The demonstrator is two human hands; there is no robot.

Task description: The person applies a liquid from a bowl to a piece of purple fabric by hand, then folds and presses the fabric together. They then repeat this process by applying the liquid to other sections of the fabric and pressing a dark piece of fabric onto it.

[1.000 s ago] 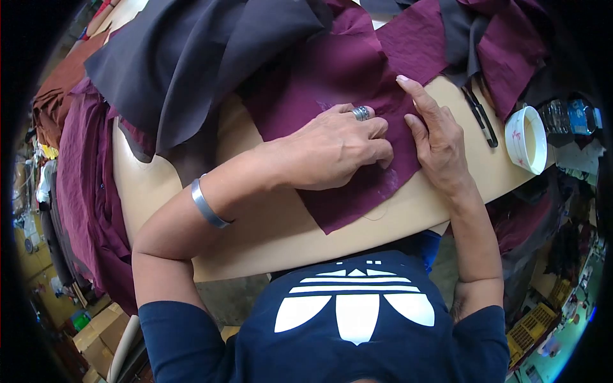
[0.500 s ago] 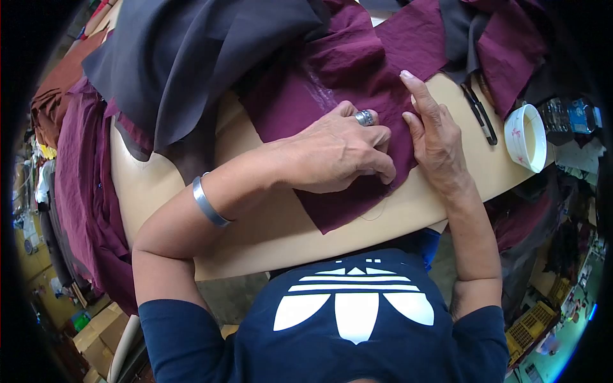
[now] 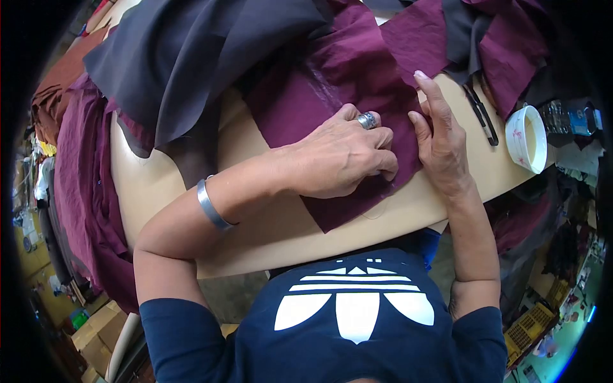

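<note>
A maroon cloth (image 3: 361, 76) lies on the pale table, with a shiny whitish streak across its middle. My left hand (image 3: 345, 153), wearing a wide silver ring and a bracelet, rests on this cloth. Its fingers are curled down and pressed together; whatever they grip is hidden beneath them. At the cloth's right edge is my right hand (image 3: 444, 143), with index finger stretched out and thumb apart, holding nothing I can see. A loose thread curls by the cloth's lower edge.
Dark grey fabric (image 3: 191, 57) is heaped at the upper left. Right of my right hand lie a black pen-like tool (image 3: 480, 115) and a white bowl (image 3: 525, 140) of pale contents, near a clear bottle (image 3: 568, 118). More maroon cloth (image 3: 89, 185) hangs over the table's left side.
My left hand has shifted slightly right across the cloth, fingers still curled. My right hand has moved a little right, away from the cloth's edge.
</note>
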